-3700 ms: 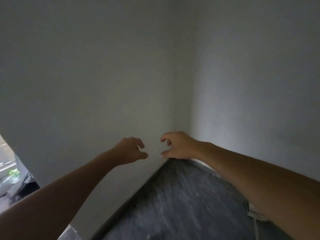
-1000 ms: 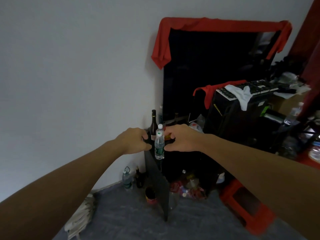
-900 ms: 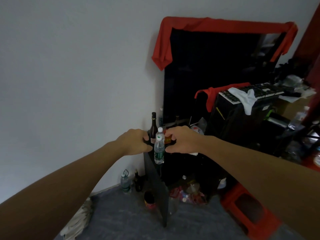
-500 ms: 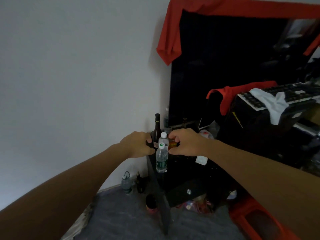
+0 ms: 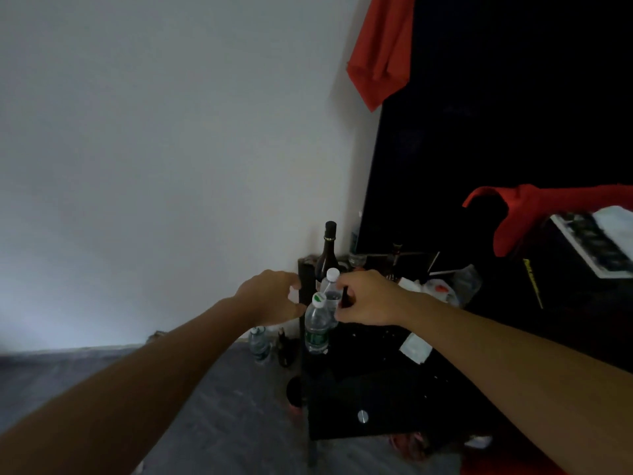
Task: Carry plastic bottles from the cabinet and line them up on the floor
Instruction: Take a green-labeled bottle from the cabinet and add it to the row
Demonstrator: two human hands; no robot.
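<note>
Two clear plastic bottles stand at the front left corner of the black cabinet (image 5: 359, 399) top. The nearer bottle (image 5: 317, 329) has a white cap with a green patch and a dark green label low on its body; how much liquid it holds cannot be told in the dim light. The second bottle (image 5: 331, 289), white-capped, stands just behind it and touches or overlaps it in view.

The left hand (image 5: 274, 298) hangs just left of that corner, fingers curled narrow around nothing, apart from the bottles. The right hand (image 5: 368, 298) is at the bottles' right side, fingers bent close by the second bottle's neck; whether they grip it cannot be told.

A dark glass bottle (image 5: 325, 258) stands upright behind, near the back left corner. On the floor (image 5: 222, 423) beside the cabinet's left edge stand a small clear bottle (image 5: 259, 342) and a dark bottle (image 5: 286, 349).
</note>
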